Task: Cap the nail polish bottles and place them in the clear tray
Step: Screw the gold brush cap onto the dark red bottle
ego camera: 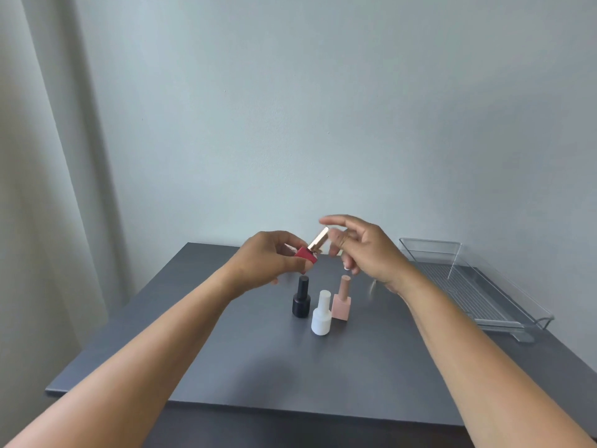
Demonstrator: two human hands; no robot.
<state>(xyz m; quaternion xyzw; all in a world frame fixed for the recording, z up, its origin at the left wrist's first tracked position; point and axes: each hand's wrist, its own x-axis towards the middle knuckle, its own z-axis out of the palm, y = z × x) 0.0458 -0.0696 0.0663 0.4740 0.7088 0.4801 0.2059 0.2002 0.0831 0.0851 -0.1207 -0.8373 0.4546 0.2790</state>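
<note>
My left hand holds a red nail polish bottle tilted in the air, with a rose-gold cap on its neck. Just right of the cap hovers my right hand, fingers spread and blurred, its fingertips close to the cap's top. On the grey table below stand three capped bottles: a black one, a white one and a pink one. The clear tray lies at the table's right side and looks empty.
A pale wall rises directly behind the table, and a light curtain hangs at the left. The tray reaches the table's right edge. A small blurred object lies near my right wrist.
</note>
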